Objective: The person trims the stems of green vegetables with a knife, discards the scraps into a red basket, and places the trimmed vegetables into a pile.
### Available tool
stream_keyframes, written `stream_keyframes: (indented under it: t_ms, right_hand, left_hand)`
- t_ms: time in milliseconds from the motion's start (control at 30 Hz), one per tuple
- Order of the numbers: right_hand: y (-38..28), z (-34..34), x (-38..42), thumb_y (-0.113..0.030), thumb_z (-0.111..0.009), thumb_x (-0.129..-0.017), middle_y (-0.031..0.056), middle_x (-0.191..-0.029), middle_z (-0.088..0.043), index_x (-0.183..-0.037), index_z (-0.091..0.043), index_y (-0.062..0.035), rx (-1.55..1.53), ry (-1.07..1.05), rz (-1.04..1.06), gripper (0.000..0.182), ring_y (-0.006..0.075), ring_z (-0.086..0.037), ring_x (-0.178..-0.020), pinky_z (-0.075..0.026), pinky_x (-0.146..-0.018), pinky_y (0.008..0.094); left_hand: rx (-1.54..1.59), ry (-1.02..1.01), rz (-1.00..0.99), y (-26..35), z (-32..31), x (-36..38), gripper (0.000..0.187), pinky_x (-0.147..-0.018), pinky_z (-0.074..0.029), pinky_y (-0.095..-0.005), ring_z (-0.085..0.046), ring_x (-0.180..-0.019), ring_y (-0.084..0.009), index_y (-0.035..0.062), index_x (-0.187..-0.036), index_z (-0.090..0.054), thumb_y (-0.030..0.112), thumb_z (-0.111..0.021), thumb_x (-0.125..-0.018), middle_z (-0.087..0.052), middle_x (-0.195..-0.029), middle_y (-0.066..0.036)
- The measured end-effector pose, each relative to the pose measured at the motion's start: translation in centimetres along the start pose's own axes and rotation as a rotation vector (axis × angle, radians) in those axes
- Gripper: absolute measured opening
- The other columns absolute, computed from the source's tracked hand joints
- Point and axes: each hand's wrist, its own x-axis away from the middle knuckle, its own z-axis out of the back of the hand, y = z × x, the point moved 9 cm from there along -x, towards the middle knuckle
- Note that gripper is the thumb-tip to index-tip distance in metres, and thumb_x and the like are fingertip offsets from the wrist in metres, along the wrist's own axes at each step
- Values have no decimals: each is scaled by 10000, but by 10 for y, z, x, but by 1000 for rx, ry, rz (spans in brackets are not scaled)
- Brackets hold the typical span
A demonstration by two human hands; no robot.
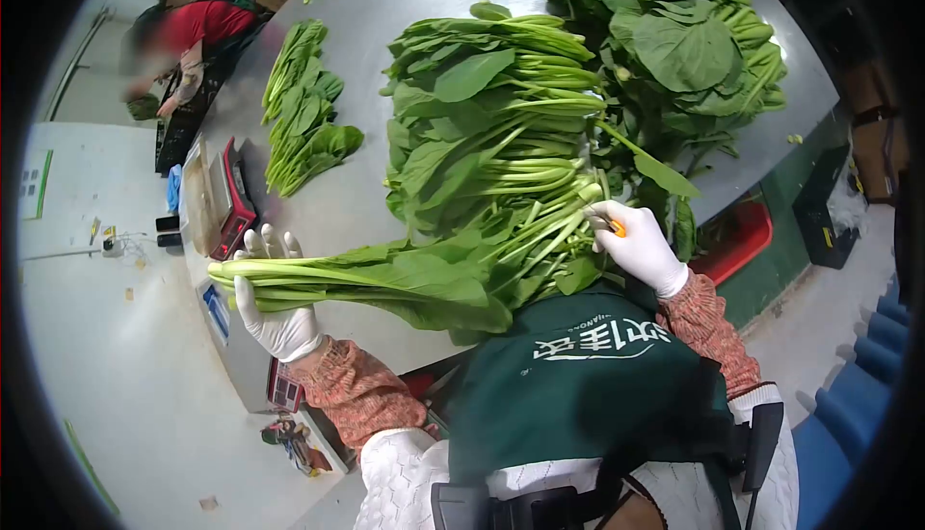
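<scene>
My left hand [275,304], in a white glove, lies under the stem ends of a bunch of leafy greens [385,281], its fingers spread and curving up around the stems. The bunch's leaves point toward the apron. My right hand [636,244], also gloved, is closed around a small tool with an orange handle [617,228], at the stem ends of the nearest greens. Most of the tool is hidden by the fingers. A wide pile of greens [491,125] lies in rows on the metal table [371,67], just beyond both hands.
A smaller row of greens [303,111] and a red scale [231,202] are on the left. More greens [684,48] are heaped at the back right. A red basin [737,241] is below the right edge. Another person [198,29] works at the upper left.
</scene>
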Motion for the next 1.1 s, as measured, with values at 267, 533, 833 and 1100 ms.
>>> stream_keyframes:
  t_ms: [267, 533, 833, 1100]
  right_hand:
    - [-3, -15, -6, -20, -615, -837, 167, -811, -712, -1107, -654, -2, 18, -90, -36, 273, 227, -732, -714, -548, -679, 311]
    - [9, -13, -9, 39, -571, -847, 134, -835, -720, -1108, -657, 42, -5, -78, -117, 275, 169, -710, -687, -545, -648, 283]
    - [10, -24, -24, 24, -572, -854, 108, -735, -689, -1041, -655, 58, -8, -61, -238, 207, 128, -682, -648, -508, -606, 269]
    - [-3, -29, -36, 28, -624, -827, 127, -650, -630, -986, -645, 21, 114, -5, -179, 160, 143, -641, -585, -471, -555, 289]
  left_hand:
    - [162, 397, -130, 34, 132, 2, 394, -1177, -330, -539, -506, -1316, -297, -34, -1309, -541, 88, -603, -939, -600, -1330, -164]
    - [256, 901, 31, -9, 247, -11, 294, -1048, -444, -521, -627, -1095, -284, 52, -1132, -643, 195, -662, -876, -681, -1133, -99]
    - [113, 1012, 162, -19, 358, -158, 277, -982, -467, -574, -628, -1073, -336, 73, -1107, -621, 284, -588, -930, -679, -1127, -108]
    - [-549, 604, 133, 1, 313, -259, 899, -1135, -299, -577, -363, -1374, -446, 72, -1499, -301, 502, -731, -836, -328, -1540, -218]
